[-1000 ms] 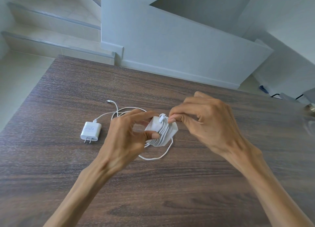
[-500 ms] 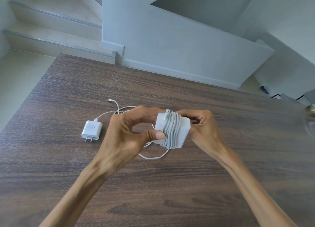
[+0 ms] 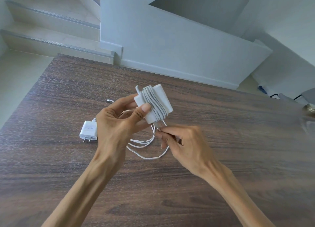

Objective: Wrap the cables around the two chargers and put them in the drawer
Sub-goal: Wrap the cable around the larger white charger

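Left hand (image 3: 117, 122) grips big white square charger (image 3: 154, 104) w/ grey cable coils, steadying it; right hand (image 3: 184, 143) pinches thin white cable (image 3: 150, 156), prob. to wrap the slack.

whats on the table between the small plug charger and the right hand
In the head view, the left hand and loose white cable loops lie between the small charger and the right hand.

place: home interior, likely living/dining area
stairs: tiled steps (image 3: 51, 34) with metal nosing, far left
wall: pale stair wall (image 3: 170, 44) with skirting
furniture: dark wood-grain table (image 3: 221, 158)
floor: light tile (image 3: 15, 76)
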